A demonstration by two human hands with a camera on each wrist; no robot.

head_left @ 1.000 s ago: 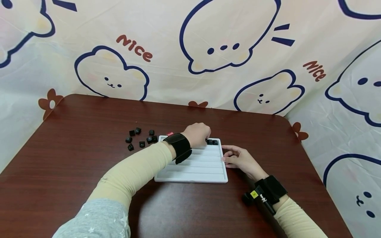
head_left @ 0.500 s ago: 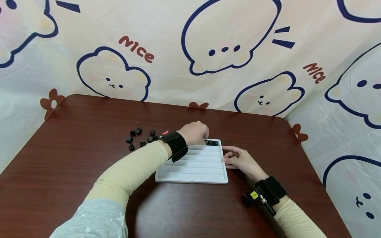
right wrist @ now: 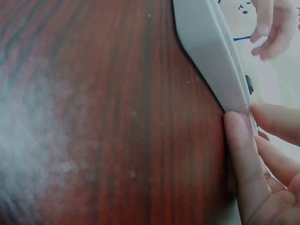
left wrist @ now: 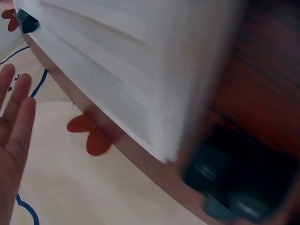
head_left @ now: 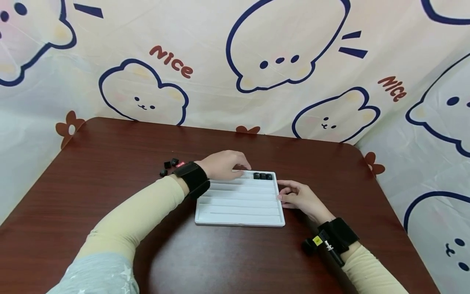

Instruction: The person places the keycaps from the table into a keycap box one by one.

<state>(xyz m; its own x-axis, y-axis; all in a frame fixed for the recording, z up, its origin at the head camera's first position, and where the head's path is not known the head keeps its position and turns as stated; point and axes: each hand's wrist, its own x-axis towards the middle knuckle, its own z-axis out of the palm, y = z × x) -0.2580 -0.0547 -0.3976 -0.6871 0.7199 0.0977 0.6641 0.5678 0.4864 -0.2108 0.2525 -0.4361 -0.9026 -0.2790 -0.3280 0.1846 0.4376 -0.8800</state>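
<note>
A white tray [head_left: 238,209] with several long ridged rows lies on the table. In the right end of its far row sit three small black keycap-like cubes [head_left: 263,176], side by side. My left hand [head_left: 225,164] is over the far edge of the tray, left of these cubes, fingers spread and holding nothing. The left wrist view shows its fingers [left wrist: 18,105] extended, apart from the tray. My right hand [head_left: 302,200] holds the tray's right edge; in the right wrist view the thumb [right wrist: 239,136] presses the side wall, the index fingertip at the rim.
Loose black cubes [head_left: 167,165] lie on the brown table [head_left: 235,261] left of the tray, some hidden behind my left wrist. More dark cubes [left wrist: 239,183] show blurred in the left wrist view. A printed curtain [head_left: 216,102] borders the table's back.
My left hand has moved left, away from the cubes in the far row, and its fingers have opened out. Three cubes there now show fully. My right hand has stayed on the tray.
</note>
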